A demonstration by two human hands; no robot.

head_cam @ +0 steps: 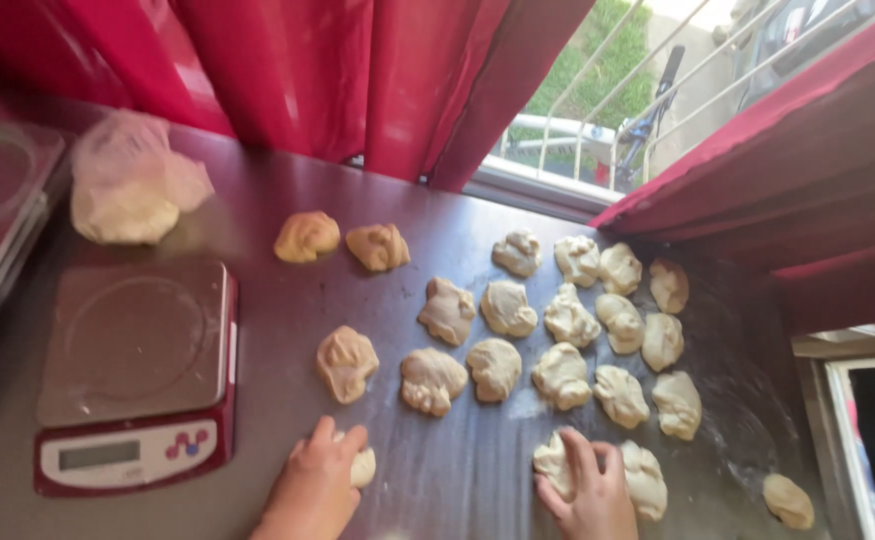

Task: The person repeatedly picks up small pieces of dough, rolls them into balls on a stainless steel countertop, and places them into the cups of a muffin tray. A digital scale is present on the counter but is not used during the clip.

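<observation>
Several pale dough pieces lie spread over a metal worktop [458,480]. My left hand [320,482] is cupped over one small dough piece [363,467] near the front edge, pressing it against the surface. My right hand [588,488] rests on another dough piece [552,464], fingers curled over it, with a further lump [646,480] touching its right side. Just beyond my hands sit rough lumps such as one [347,362] ahead of the left hand and one [562,376] ahead of the right.
A red kitchen scale [136,375] with a steel platform stands at the left. A plastic bag holding a large dough mass [128,195] lies behind it. Red curtains [358,70] hang at the back beside an open window [598,120]. A lone dough ball [789,500] sits far right.
</observation>
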